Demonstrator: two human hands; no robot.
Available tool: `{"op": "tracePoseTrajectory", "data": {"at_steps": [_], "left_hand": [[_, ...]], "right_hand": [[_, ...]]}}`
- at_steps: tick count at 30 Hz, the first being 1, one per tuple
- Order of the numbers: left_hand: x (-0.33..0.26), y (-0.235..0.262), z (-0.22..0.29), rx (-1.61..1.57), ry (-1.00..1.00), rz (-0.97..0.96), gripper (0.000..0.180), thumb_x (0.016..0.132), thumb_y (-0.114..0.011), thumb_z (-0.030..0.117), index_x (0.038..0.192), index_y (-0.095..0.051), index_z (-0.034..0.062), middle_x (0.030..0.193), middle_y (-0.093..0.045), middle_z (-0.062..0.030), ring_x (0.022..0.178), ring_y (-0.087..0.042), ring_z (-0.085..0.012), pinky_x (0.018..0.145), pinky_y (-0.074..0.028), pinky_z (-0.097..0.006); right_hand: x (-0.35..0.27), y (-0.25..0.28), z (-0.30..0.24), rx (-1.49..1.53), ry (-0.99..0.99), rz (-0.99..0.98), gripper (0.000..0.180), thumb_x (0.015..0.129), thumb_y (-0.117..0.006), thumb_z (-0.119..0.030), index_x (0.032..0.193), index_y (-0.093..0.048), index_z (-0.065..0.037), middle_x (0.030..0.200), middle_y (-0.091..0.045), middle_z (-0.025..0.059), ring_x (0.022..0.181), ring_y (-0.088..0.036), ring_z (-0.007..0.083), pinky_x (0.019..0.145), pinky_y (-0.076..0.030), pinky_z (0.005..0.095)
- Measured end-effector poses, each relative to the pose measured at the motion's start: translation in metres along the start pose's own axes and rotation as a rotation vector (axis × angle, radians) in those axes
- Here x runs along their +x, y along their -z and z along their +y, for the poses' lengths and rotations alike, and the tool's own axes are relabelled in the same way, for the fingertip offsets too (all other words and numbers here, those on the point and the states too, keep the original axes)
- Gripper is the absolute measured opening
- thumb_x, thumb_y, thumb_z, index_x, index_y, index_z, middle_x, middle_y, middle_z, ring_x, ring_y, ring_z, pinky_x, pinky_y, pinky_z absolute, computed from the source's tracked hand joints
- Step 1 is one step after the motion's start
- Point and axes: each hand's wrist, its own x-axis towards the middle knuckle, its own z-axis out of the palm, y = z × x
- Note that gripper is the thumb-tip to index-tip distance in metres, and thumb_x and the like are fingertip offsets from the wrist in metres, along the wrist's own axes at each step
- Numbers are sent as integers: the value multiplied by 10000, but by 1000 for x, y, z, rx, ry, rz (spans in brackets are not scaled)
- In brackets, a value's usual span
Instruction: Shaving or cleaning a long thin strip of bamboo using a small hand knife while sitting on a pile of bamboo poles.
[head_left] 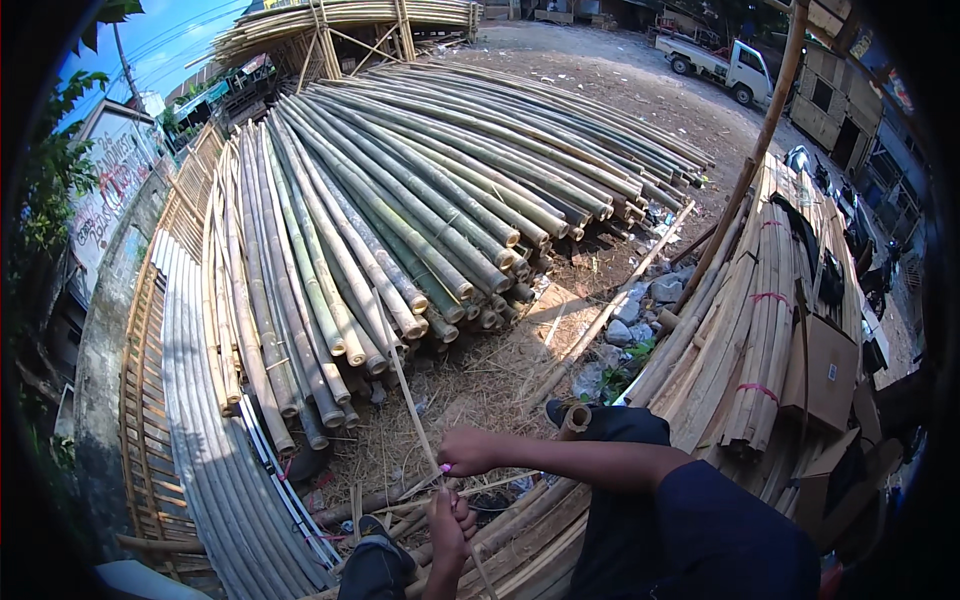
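A long, thin bamboo strip (pixel 408 392) slants from the pile of poles down past both my hands to the lower edge. My left hand (pixel 450 525) is closed around it, low in front of me. Just above, my right hand (pixel 474 452) is closed beside the strip. A small bright pink piece (pixel 446 468) shows at the edge of that fist; what it belongs to is hidden by the fingers. Beneath my hands lie split bamboo lengths (pixel 535 545) and loose thin pieces.
Thick bamboo poles (pixel 400 200) fan out in a large pile ahead. Grey corrugated sheets (pixel 205 400) and a bamboo lattice (pixel 145 400) lie left. Bundled wooden slats (pixel 770 320), a cardboard box (pixel 820 370) and rocks (pixel 620 332) are right. A white truck (pixel 715 68) stands far back.
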Motion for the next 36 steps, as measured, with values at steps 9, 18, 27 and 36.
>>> {"op": "tracePoseTrajectory", "data": {"at_steps": [9,18,27,36], "left_hand": [[-1,-3,6,29,-80,51,287,973,-382,340,761,-361,147,518,-229,49,382,-168,-38,313,-95,-210],[-4,-10,12,62,-77,67,277,980,-356,326,774,-362,141,532,-239,47,392,-176,-38,329,-113,-212],[-13,-19,-3,50,-37,29,273,978,-361,307,768,-355,132,537,-244,45,396,-186,-40,333,-112,-215],[-7,-4,11,34,-38,51,256,972,-359,293,774,-354,132,537,-240,47,395,-196,-41,331,-132,-211]], "right_hand": [[0,2,2,-77,-181,119,217,681,-562,-240,609,-621,-44,582,-570,178,591,-588,380,538,-463,479],[3,0,12,-93,-228,187,191,669,-584,-228,603,-614,-51,582,-578,166,571,-586,371,512,-449,472],[0,12,73,-96,-516,410,282,772,-530,-271,653,-607,-27,660,-591,191,651,-589,388,602,-459,484],[4,-13,14,-11,-200,70,266,760,-523,-247,643,-587,-16,640,-562,209,642,-567,400,605,-443,501]]}}
